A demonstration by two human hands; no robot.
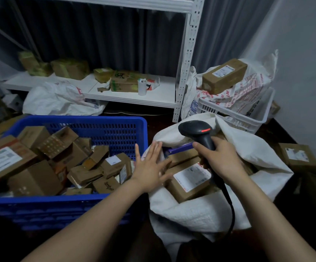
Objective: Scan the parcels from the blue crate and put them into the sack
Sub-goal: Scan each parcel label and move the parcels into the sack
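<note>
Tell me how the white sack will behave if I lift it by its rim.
Probably floppy: the white sack lies in soft, crumpled folds. Likely heavy, since cardboard parcels lie piled in its mouth. It would probably sag rather than hold its shape.

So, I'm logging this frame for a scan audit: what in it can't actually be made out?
Head view, all of it:
Label text on the top parcel in the sack: blurred, too small.
Grip and trigger of the scanner: covered by the right hand.
Lower parcels in the blue crate: buried under upper ones.
Whether the left hand touches the sack: motion blur.
</note>
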